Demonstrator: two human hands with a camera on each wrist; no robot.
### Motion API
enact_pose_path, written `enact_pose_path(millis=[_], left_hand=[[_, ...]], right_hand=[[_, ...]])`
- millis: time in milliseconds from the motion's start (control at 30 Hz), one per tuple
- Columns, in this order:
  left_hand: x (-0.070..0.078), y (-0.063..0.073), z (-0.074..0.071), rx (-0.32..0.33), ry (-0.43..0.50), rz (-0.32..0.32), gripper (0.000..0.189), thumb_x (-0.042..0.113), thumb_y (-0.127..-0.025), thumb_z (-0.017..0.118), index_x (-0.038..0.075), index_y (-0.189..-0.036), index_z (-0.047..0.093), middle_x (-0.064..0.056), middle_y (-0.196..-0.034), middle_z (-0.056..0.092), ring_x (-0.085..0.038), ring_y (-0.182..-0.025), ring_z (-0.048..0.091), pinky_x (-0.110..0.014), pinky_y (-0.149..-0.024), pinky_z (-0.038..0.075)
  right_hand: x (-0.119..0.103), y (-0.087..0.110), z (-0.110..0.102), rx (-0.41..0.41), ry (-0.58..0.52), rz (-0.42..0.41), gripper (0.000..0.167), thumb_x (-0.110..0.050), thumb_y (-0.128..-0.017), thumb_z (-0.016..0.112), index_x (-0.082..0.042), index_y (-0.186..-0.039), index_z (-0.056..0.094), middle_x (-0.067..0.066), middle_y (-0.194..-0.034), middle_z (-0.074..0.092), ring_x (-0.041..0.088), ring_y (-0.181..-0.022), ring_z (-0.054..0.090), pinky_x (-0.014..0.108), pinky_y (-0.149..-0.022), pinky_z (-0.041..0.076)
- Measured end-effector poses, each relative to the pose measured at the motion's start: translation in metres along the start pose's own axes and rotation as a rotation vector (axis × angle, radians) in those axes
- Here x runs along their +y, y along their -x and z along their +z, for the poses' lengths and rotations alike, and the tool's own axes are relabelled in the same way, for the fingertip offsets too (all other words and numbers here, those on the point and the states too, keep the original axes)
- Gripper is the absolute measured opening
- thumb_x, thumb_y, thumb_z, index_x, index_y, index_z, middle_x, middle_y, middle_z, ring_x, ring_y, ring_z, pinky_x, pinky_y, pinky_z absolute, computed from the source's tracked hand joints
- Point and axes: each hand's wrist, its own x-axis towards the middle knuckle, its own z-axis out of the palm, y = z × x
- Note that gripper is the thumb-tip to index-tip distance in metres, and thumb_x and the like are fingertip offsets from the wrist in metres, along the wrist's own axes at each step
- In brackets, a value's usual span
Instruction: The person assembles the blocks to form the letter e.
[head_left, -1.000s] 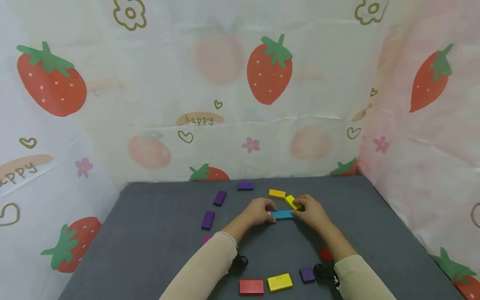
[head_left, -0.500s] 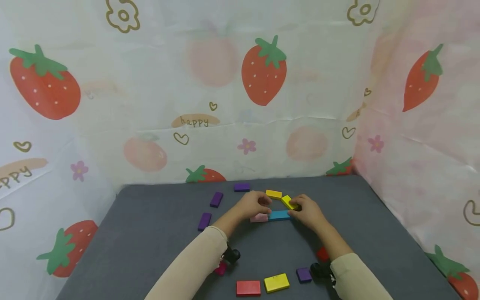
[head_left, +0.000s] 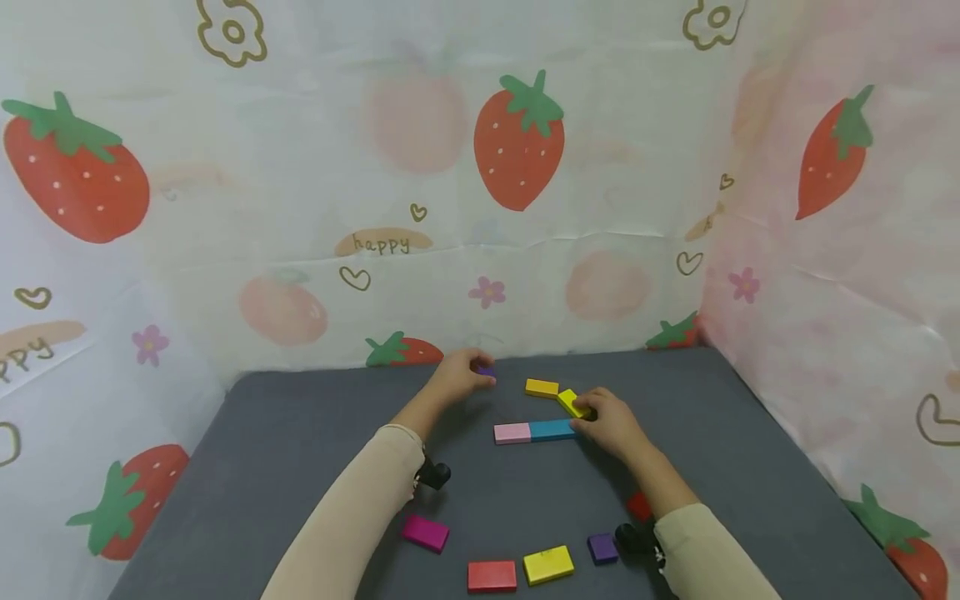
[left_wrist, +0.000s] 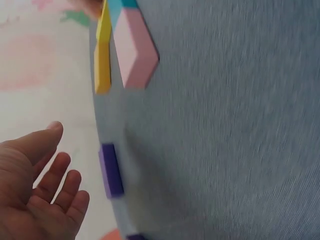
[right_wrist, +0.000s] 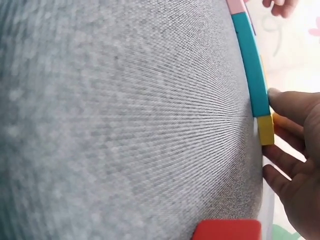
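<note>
The teal block point(head_left: 552, 430) lies flat near the middle of the grey table point(head_left: 315, 467), end to end with a pink block point(head_left: 512, 432) on its left, the two touching in one straight line. At the teal block's right end sits the right hand point(head_left: 611, 421), its fingertips against that end and against a slanted yellow block point(head_left: 572, 403) just behind it; the grip here is a light touch with gently bent fingers, not a closed hold (the right wrist view shows the fingers point(right_wrist: 292, 107) alongside the teal and yellow pieces). A second yellow block point(head_left: 542, 387) lies just beyond, toward the back wall. The left hand point(head_left: 461, 377) is farther back and to the left, well apart from the line, its grip open with relaxed fingers beside a purple block point(head_left: 486, 372) that it is nearest to. Close to the near edge lie a magenta block point(head_left: 425, 533), a red block point(head_left: 492, 576), a yellow block point(head_left: 548, 565) and a small purple block point(head_left: 602, 547).
</note>
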Motion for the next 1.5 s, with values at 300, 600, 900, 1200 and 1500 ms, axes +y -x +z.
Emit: enact_pose_path(millis=[300, 600, 900, 1200, 1500], left_hand=[[-0.029, -0.013, -0.014, 0.07, -0.082, -0.071, 0.043, 0.017, -0.089, 0.081, 0.006, -0.129, 0.067, -0.013, -0.128, 0.068, -0.031, -0.121, 0.061, -0.046, -0.105, 0.047], [-0.042, -0.015, -0.006, 0.048, -0.067, -0.103, 0.047, 0.011, -0.086, 0.083, 0.003, -0.13, 0.066, -0.013, -0.132, 0.068, -0.03, -0.125, 0.061, -0.043, -0.108, 0.046], [-0.046, -0.015, -0.001, 0.062, -0.071, -0.132, 0.048, 0.005, -0.084, 0.083, 0.001, -0.129, 0.067, -0.015, -0.13, 0.068, -0.031, -0.123, 0.062, -0.043, -0.108, 0.046], [-0.044, -0.021, 0.001, 0.092, -0.09, -0.141, 0.045, 0.003, -0.084, 0.082, 0.001, -0.126, 0.068, -0.016, -0.126, 0.07, -0.03, -0.119, 0.064, -0.043, -0.104, 0.048], [-0.038, -0.025, 0.005, 0.116, -0.115, -0.122, 0.037, 0.002, -0.084, 0.081, 0.002, -0.119, 0.07, -0.016, -0.117, 0.072, -0.03, -0.11, 0.066, -0.044, -0.098, 0.051]], right_hand=[[-0.001, -0.002, 0.004, 0.014, -0.001, -0.008, 0.04, -0.018, -0.092, 0.078, -0.003, -0.128, 0.069, 0.011, -0.129, 0.061, 0.033, -0.117, 0.061, 0.051, -0.098, 0.05], [0.001, 0.0, 0.01, 0.035, 0.0, 0.001, 0.039, -0.018, -0.092, 0.079, -0.004, -0.127, 0.069, 0.009, -0.126, 0.062, 0.031, -0.115, 0.061, 0.049, -0.098, 0.051], [0.002, 0.0, 0.013, 0.038, 0.012, 0.008, 0.039, -0.019, -0.092, 0.078, -0.005, -0.127, 0.069, 0.008, -0.125, 0.062, 0.031, -0.115, 0.062, 0.049, -0.097, 0.051], [0.002, -0.002, 0.009, 0.041, 0.017, 0.004, 0.04, -0.019, -0.091, 0.079, -0.005, -0.127, 0.07, 0.008, -0.124, 0.062, 0.031, -0.114, 0.062, 0.049, -0.097, 0.051], [0.005, -0.002, 0.007, 0.042, 0.016, 0.029, 0.039, -0.019, -0.091, 0.079, -0.005, -0.127, 0.07, 0.008, -0.124, 0.062, 0.03, -0.115, 0.062, 0.049, -0.098, 0.051]])
